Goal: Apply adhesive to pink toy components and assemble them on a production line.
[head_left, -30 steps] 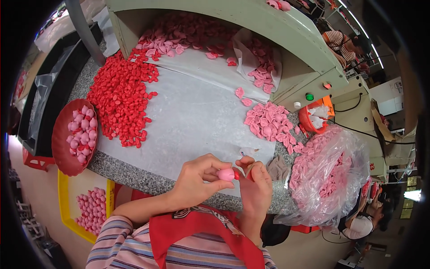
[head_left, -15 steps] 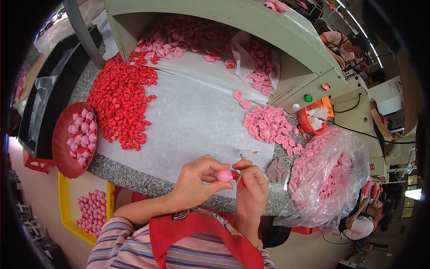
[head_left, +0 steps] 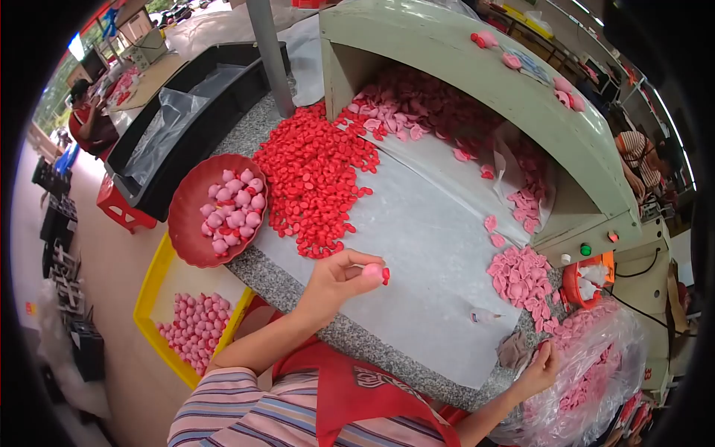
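Over the white sheet, my left hand point(head_left: 328, 289) pinches a small pink rounded piece with a red tip point(head_left: 375, 273) between thumb and fingers. My right hand point(head_left: 539, 370) is away at the table's right edge, by a crumpled grey-brown cloth point(head_left: 512, 350) and a clear plastic bag point(head_left: 622, 357) of pink pieces. Its fingers are curled together; whatever they hold is too small to make out. Up the sheet from that hand lies a small white bottle with a thin tip point(head_left: 485, 316), touched by neither hand.
A heap of red pieces point(head_left: 316, 179) covers the sheet's left side, pink petal-like pieces point(head_left: 521, 283) its right. A green-grey machine housing point(head_left: 447, 37) stands behind. Left are a red scalloped bowl point(head_left: 186, 223), a black tray point(head_left: 216, 123) and a yellow crate point(head_left: 153, 298) of assembled pieces.
My hands, which were together at the pink and red piece, have parted. The left keeps the piece; the right has swung out to the right edge. The view has turned toward the left.
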Action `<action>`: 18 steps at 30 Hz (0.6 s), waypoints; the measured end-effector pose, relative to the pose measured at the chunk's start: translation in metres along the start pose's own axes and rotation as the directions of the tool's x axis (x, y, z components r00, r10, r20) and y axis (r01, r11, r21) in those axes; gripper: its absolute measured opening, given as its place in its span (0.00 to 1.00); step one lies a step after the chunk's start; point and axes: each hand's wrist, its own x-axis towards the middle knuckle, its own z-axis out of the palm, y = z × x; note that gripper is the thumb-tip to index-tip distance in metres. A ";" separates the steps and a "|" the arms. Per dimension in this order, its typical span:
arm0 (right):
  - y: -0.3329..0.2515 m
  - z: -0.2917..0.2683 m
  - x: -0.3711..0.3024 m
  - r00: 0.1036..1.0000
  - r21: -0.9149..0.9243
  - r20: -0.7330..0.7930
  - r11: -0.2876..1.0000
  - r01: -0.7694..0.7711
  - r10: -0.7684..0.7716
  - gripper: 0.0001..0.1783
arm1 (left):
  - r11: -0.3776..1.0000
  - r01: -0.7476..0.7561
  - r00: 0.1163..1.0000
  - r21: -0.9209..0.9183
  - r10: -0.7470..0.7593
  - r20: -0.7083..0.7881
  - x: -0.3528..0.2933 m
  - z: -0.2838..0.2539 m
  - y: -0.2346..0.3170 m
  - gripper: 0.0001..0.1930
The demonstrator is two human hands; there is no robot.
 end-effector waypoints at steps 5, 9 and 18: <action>-0.007 0.004 0.006 0.989 -0.410 -0.112 0.911 0.038 -0.092 0.17 | 0.685 0.261 0.960 -0.680 -0.258 0.108 -0.003 -0.006 0.000 0.14; -0.017 0.011 -0.011 0.991 -0.109 0.033 0.985 0.132 -0.129 0.16 | 0.463 0.383 0.920 -0.799 -0.275 0.281 0.002 -0.002 -0.014 0.14; -0.028 0.042 -0.053 0.930 0.019 0.334 0.987 0.157 -0.154 0.14 | 0.571 0.201 0.971 -0.796 -0.225 0.084 0.006 -0.011 -0.012 0.10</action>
